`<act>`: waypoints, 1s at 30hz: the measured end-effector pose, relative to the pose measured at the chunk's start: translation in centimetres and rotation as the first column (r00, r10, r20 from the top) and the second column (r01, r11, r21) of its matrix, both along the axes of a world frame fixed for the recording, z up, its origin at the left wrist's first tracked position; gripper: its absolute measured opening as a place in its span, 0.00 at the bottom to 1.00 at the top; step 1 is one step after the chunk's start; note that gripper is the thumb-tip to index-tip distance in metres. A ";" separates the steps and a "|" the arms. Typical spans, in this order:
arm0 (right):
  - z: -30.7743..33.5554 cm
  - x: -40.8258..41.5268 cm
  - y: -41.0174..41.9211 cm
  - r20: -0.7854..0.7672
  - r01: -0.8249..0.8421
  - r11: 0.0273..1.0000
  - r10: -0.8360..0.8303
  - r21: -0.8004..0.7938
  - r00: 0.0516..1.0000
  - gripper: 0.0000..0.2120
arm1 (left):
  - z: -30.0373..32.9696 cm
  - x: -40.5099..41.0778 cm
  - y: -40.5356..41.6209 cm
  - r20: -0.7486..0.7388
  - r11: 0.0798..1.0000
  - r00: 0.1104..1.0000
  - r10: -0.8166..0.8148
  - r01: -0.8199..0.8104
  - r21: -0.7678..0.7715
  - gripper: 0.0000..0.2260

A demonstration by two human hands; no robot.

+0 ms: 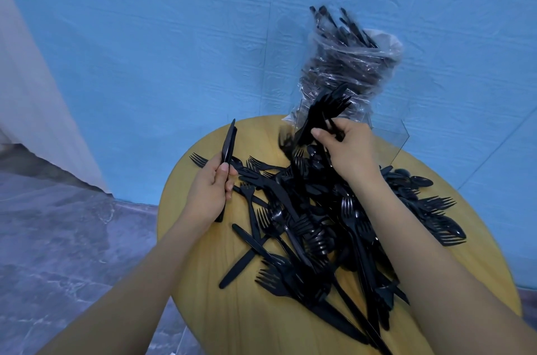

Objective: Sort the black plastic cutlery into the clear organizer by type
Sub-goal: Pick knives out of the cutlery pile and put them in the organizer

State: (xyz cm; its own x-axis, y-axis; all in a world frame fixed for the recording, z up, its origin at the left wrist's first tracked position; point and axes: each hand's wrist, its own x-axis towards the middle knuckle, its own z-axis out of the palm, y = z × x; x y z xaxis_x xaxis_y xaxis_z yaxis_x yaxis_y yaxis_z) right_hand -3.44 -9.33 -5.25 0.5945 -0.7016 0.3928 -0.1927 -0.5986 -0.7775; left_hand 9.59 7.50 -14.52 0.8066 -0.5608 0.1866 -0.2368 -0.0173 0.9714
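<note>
While our left hand point(207, 195) grips a stack of knives point(228, 145), our right hand point(345, 148) pinches a bundle of forks point(325, 110) toward the clear organizer point(401, 136) at one o'clock; next, slotting them by type. Loose cutlery point(313, 224) heaps mid-table.

A round yellow wooden table point(203, 290) fills the lower middle, its grain running in streaks across the top. Behind the table hangs a wrinkled blue sheet point(162, 44), creased in straight fold lines and reaching down to floor level. Left of the table, a pale curtain point(37, 110) slants down over the blue sheet's edge. Below that, beside the table's left rim, lies a grey marbled floor point(58, 253) with lighter veins. At the table's far edge, against the sheet, stands a crumpled clear plastic bag point(386, 46), its mouth open at the top.
</note>
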 end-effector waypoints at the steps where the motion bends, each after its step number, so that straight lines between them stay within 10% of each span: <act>1: 0.3 0.0 -0.1 0.015 0.028 1.000 -0.028 0.008 0.999 0.03 | 0.0 0.0 0.0 0.012 1.000 1.000 -0.004 0.004 0.004 0.11; 30: 0.9 -2.2 6.6 0.240 -0.134 0.852 0.011 0.506 0.971 0.12 | 7.3 -9.1 -0.7 0.127 0.961 0.954 -0.271 0.276 -0.025 0.14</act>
State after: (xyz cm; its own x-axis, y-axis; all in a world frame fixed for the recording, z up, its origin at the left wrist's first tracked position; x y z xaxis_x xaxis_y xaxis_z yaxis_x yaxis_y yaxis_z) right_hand -5.63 -2.76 -4.33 0.5932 -0.7970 0.1136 0.0482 -0.1056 -0.9932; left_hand 0.53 6.77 -7.18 0.5930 -0.7465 0.3018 -0.3429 0.1051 0.9335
